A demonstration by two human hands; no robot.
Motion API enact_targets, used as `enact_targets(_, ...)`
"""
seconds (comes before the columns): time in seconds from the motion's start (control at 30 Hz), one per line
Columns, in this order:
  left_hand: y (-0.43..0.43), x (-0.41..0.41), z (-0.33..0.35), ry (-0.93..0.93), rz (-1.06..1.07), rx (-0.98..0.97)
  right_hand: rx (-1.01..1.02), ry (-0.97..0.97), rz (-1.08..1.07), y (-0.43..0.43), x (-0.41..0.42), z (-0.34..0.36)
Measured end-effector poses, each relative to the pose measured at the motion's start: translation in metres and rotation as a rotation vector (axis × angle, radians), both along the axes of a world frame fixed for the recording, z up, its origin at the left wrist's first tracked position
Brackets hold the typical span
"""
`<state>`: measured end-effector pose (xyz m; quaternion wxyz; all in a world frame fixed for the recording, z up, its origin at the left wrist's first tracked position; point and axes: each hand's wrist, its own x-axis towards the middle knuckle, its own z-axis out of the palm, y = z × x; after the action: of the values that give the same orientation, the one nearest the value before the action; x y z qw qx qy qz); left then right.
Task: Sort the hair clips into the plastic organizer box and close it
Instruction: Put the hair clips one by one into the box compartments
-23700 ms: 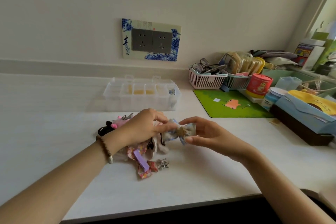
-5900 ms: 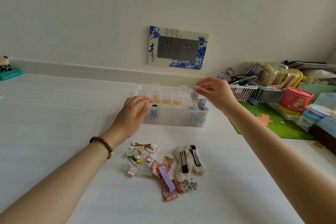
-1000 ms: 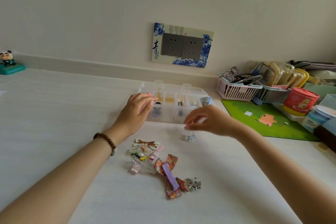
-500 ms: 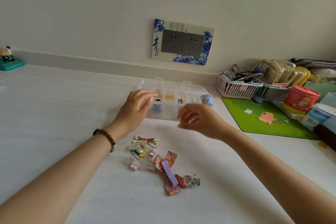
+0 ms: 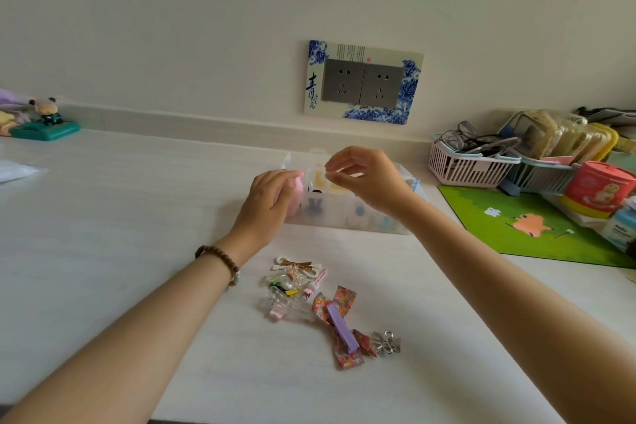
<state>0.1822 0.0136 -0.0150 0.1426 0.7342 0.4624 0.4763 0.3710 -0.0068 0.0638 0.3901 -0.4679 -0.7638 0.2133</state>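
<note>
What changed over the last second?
The right hand rose from the table to above the organizer box, fingertips pinched; the small silver clip it reached for is gone from the table. The left hand stays on the box; the clip pile is unchanged.

Two hands (image 5: 272, 203), one organizer box (image 5: 347, 217), roughly seven loose hair clips (image 5: 320, 303), two baskets (image 5: 471, 165).

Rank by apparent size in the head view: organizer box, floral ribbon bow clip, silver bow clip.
1. Organizer box, largest, though partly hidden by both hands.
2. Floral ribbon bow clip.
3. Silver bow clip, smallest, despite lying nearest the camera.
</note>
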Motion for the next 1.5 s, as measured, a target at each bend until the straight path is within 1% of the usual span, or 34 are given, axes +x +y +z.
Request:
enact_targets(0.07,0.002,0.002,-0.001,0.017,0.008,0.006,-0.13,-0.101,0.12,-0.026,0.006,0.0)
enact_targets(0.13,0.002,0.003,-0.001,0.01,0.012,0.007,-0.301,-0.283,0.23,-0.05,0.012,-0.006)
enact_targets(0.2,0.003,0.003,-0.002,0.001,0.012,0.02,-0.365,-0.445,0.265,-0.066,0.019,-0.017)
enact_targets(0.27,0.004,0.003,-0.003,0.004,0.014,0.021,-0.393,-0.485,0.247,-0.075,0.024,-0.026)
enact_targets(0.33,0.005,0.003,-0.004,0.008,0.018,0.019,-0.409,-0.441,0.23,-0.08,0.026,-0.032)
enact_targets(0.43,0.006,0.002,-0.004,0.002,0.016,0.019,-0.449,-0.354,0.304,-0.085,0.026,-0.036)
enact_targets(0.5,0.005,0.003,-0.004,-0.001,0.012,0.022,-0.491,-0.242,0.342,-0.084,0.025,-0.035)
enact_targets(0.53,0.004,0.003,-0.004,-0.003,0.012,0.027,-0.506,-0.147,0.338,-0.08,0.025,-0.032)
enact_targets(0.57,0.003,0.004,-0.004,-0.007,0.013,0.032,-0.505,-0.04,0.315,-0.076,0.026,-0.027)
enact_targets(0.63,0.002,0.004,-0.002,-0.014,0.014,0.025,-0.452,0.152,0.198,-0.061,0.029,-0.012)
enact_targets(0.7,0.002,0.004,-0.002,-0.01,0.009,0.008,-0.357,0.263,0.015,-0.04,0.038,0.006)
enact_targets(0.73,0.002,0.004,-0.002,-0.008,0.006,0.005,-0.31,0.273,-0.071,-0.029,0.042,0.014)
enact_targets(0.83,0.001,0.004,-0.001,-0.017,-0.002,0.004,-0.208,0.185,-0.243,0.002,0.053,0.026)
enact_targets(1.0,0.003,0.003,-0.003,-0.008,-0.005,0.021,-0.196,0.078,-0.314,0.029,0.051,0.016)
enact_targets(1.07,0.004,0.003,-0.004,0.0,-0.001,0.02,-0.203,-0.04,-0.329,0.034,0.049,0.01)
enact_targets(1.13,0.003,0.003,-0.004,0.004,0.001,0.021,-0.177,-0.23,-0.343,0.037,0.049,0.004)
enact_targets(1.2,0.003,0.003,-0.003,0.002,0.001,0.025,-0.067,-0.347,-0.336,0.036,0.049,0.002)
enact_targets(1.3,0.002,0.003,-0.002,0.003,0.003,0.02,0.135,-0.37,-0.259,0.025,0.049,0.002)
enact_targets(1.33,0.002,0.004,-0.002,0.004,0.004,0.02,0.154,-0.405,-0.245,0.021,0.048,0.001)
enact_targets(1.43,0.002,0.004,-0.002,0.014,0.006,0.028,0.169,-0.61,-0.223,0.016,0.048,-0.006)
enact_targets(1.5,0.002,0.004,-0.003,0.019,0.008,0.029,0.142,-0.667,-0.191,0.018,0.051,-0.011)
